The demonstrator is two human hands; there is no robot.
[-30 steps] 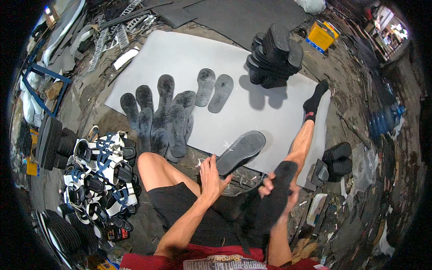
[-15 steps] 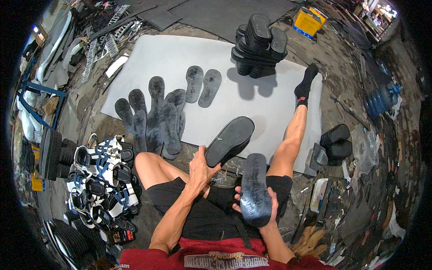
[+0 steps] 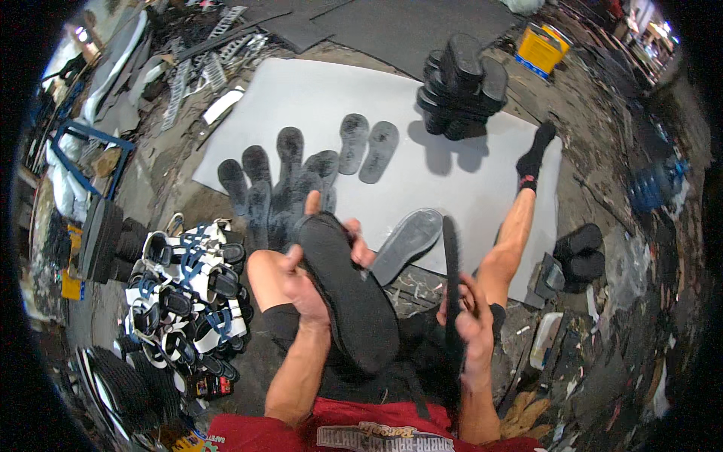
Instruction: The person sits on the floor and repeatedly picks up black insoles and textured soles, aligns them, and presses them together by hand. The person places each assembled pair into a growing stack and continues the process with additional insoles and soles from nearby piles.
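Lying partly behind the black sole [image 3: 352, 297] are grey soles [image 3: 289, 169].

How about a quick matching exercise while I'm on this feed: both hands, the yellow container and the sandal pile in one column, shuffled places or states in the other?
1. Left hand
2. Right hand
3. Yellow container
4. Sandal pile

a. White, blue and black, on the floor left of the person's legs
b. Holding an edge-on sole
c. On the floor, to the right of the black stack
d. Holding a broad-face sole

Right pairs: 1-d, 2-b, 3-c, 4-a
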